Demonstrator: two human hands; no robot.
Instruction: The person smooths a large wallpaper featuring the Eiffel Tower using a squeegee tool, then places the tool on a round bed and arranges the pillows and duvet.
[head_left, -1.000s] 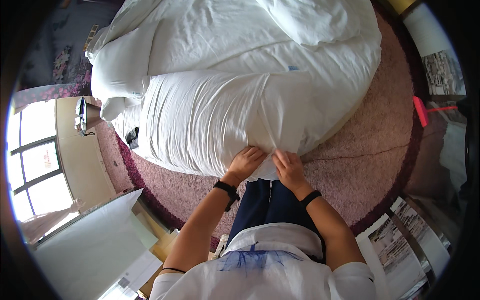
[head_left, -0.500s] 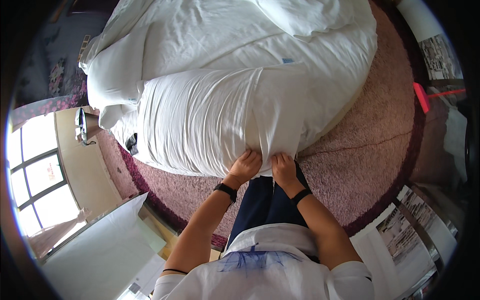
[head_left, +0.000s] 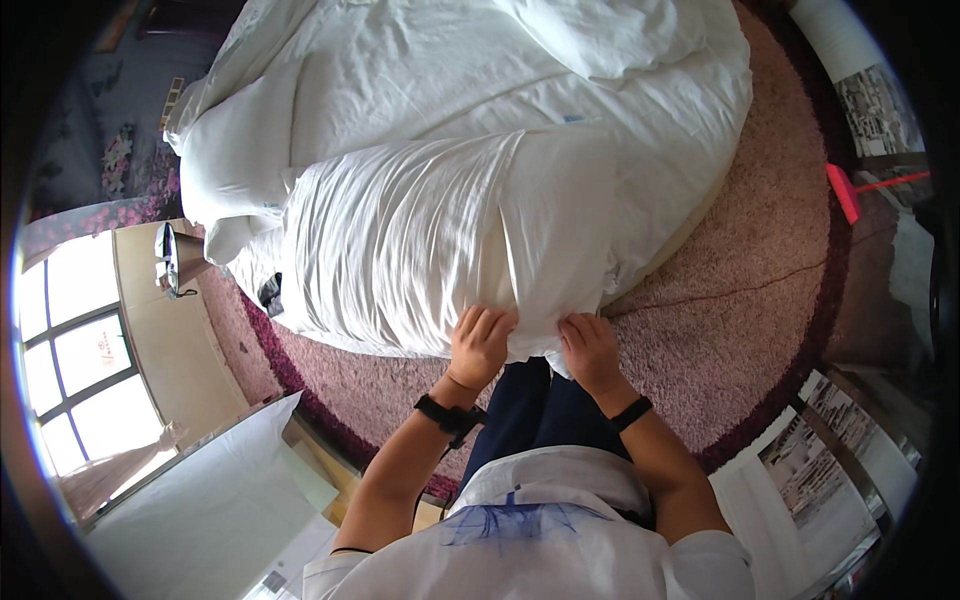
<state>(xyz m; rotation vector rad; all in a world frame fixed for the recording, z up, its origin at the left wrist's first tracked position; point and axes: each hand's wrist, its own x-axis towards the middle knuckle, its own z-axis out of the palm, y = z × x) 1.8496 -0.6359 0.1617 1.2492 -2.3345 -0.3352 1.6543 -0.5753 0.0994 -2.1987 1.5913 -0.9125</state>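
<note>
A long white pillow in a loosely wrinkled pillowcase lies across the near side of the bed, its fabric bunched in folds along the left and middle. My left hand is closed on the near edge of the pillowcase, fingers curled over the cloth. A hand's width to the right, my right hand pinches the same edge. Between the two hands, a slit of cream-coloured inner surface shows through the cloth. Both fingertips are partly hidden in the fabric.
Under the pillow is a round bed with white bedding, and another white pillow lies at its left. Pink carpet with a dark border surrounds it. A pink broom-like thing is at the right; a cloth-covered surface stands lower left.
My hands have moved farther apart, the right one shifting right and slightly nearer me. The cloth between them has spread, and the folds on the pillow have shifted.
</note>
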